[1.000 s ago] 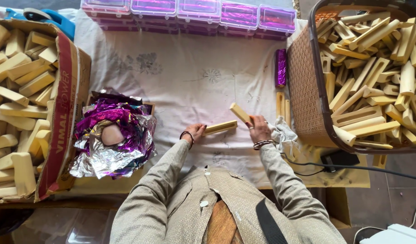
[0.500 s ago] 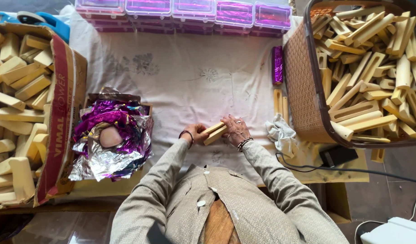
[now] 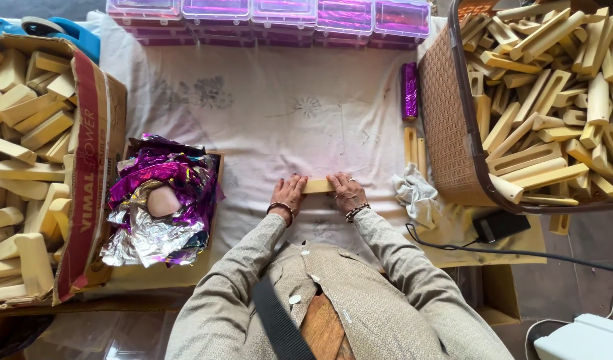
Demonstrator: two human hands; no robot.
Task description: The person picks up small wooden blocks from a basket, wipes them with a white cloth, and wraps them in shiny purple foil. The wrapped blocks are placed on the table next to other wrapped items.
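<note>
A white cloth (image 3: 266,113) with faint flower prints covered the counter, and a row of clear plastic boxes (image 3: 266,13) holding purple foil stood along its far edge. Near the middle, close to the person's body, a pale wooden block (image 3: 318,186) lay flat on the cloth. The left hand (image 3: 288,195) gripped its left end and the right hand (image 3: 346,192) gripped its right end, with the fingers of both curled over the block. To the left, a low tray (image 3: 216,200) held a heap of crumpled purple and silver foil (image 3: 156,207). Further left was an open cardboard box (image 3: 86,167) full of similar wooden blocks. On the right stood a brown woven basket (image 3: 446,120), also filled with such blocks. Just beside this basket, a purple wrapped roll (image 3: 409,90) lay above two bare wooden sticks (image 3: 414,148), and a crumpled grey rag (image 3: 416,193) lay near the right hand.
</note>
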